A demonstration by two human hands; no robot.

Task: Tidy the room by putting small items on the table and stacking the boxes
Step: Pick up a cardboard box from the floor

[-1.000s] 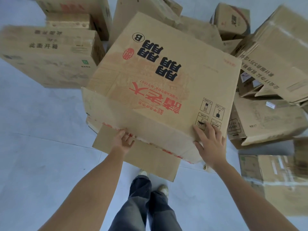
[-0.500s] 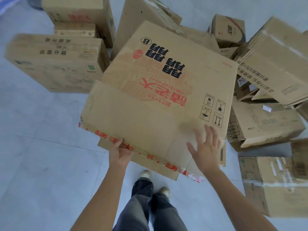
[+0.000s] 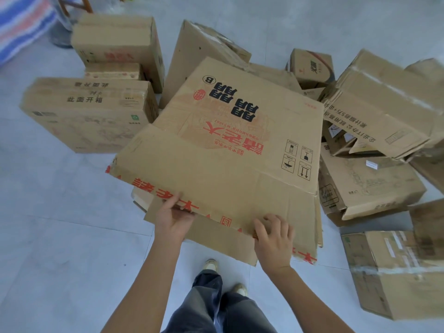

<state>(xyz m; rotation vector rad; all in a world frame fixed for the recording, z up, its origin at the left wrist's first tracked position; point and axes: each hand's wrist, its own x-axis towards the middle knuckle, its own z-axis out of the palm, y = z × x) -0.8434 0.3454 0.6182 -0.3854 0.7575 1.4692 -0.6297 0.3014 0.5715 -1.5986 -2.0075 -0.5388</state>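
The left hand (image 3: pixel 174 218) pinches the near flap of the big cardboard box (image 3: pixel 240 140), thumb on top. The right hand (image 3: pixel 274 239) curls its fingers over the same flap. The box sits tilted among other boxes (image 3: pixel 89 116) on the floor (image 3: pixel 60 236).

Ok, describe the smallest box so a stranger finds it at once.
Find the large carton with bold black characters in the middle. Just beyond its far right corner stands the small box. It is smaller than every neighbour, with a dark logo on its face.
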